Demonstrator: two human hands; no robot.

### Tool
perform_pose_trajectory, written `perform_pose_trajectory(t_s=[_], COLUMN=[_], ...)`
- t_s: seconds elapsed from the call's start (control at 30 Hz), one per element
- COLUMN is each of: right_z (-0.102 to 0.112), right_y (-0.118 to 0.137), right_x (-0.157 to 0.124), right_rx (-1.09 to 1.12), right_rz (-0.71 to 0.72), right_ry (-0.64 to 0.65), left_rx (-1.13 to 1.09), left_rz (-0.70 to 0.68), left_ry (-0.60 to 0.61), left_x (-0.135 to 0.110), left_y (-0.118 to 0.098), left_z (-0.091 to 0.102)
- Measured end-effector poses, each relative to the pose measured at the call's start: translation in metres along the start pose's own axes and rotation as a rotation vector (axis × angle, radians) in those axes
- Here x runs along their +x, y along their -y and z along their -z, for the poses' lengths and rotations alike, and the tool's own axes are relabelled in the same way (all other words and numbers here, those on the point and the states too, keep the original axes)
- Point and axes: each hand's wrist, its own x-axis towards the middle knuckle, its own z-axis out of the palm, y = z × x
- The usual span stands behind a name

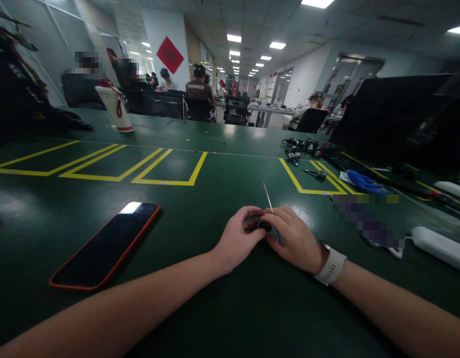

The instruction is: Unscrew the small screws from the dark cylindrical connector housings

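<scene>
My left hand (237, 239) is closed around a small dark round part (265, 227), its fingers and thumb curved about the sides. One round end with a lighter rim faces me; the rest is hidden by the fingers. Right beside it, my right hand (297, 242) grips a thin screwdriver (267, 197). Its bare metal shaft sticks up and away over the fingers, and a bluish-purple handle shows below near the palm. The two hands touch or nearly touch over the green table (215, 308). A pale watch strap (331, 266) circles my right wrist.
A phone in an orange case (106, 246) lies left. Yellow tape (162, 182) marks the tabletop. At right are a dark-handled tool (319, 174), cabled black parts (295, 154), a blue glove (364, 181) and a white bar (440, 248). A cup (116, 107) stands far left; people sit beyond.
</scene>
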Motion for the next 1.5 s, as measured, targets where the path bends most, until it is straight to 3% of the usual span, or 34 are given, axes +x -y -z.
perform_pose_trajectory(t_s=[0.17, 0.4, 0.7, 0.87, 1.0, 1.17, 1.33, 1.5], right_z=[-0.002, -0.006, -0.007, -0.006, -0.004, -0.002, -0.007, -0.022], right_y=[-0.028, -0.085, -0.172, -0.207, -0.22, -0.217, -0.217, -0.238], right_x=[0.001, 0.006, 0.02, 0.021, 0.022, 0.032, 0.062, 0.096], right_rx=[-0.071, -0.186, -0.315, -0.344, -0.369, -0.422, -0.427, -0.387], right_rz=[-0.09, -0.349, -0.845, -1.068, -1.106, -1.038, -0.947, -1.009], right_ry=[-0.087, -0.139, -0.174, -0.172, -0.173, -0.199, -0.181, -0.086], left_rx=[0.153, 0.295, 0.428, 0.464, 0.472, 0.447, 0.4, 0.405], left_rz=[-0.017, -0.008, -0.081, -0.097, -0.094, -0.086, -0.086, -0.084], left_ry=[-0.079, -0.149, -0.275, -0.34, -0.373, -0.38, -0.393, -0.403], left_x=[0.008, 0.031, 0.085, 0.112, 0.125, 0.135, 0.141, 0.138], left_y=[0.002, 0.004, 0.015, 0.02, 0.019, 0.021, 0.024, 0.023], left_z=[0.006, 0.015, 0.027, 0.039, 0.048, 0.057, 0.063, 0.067])
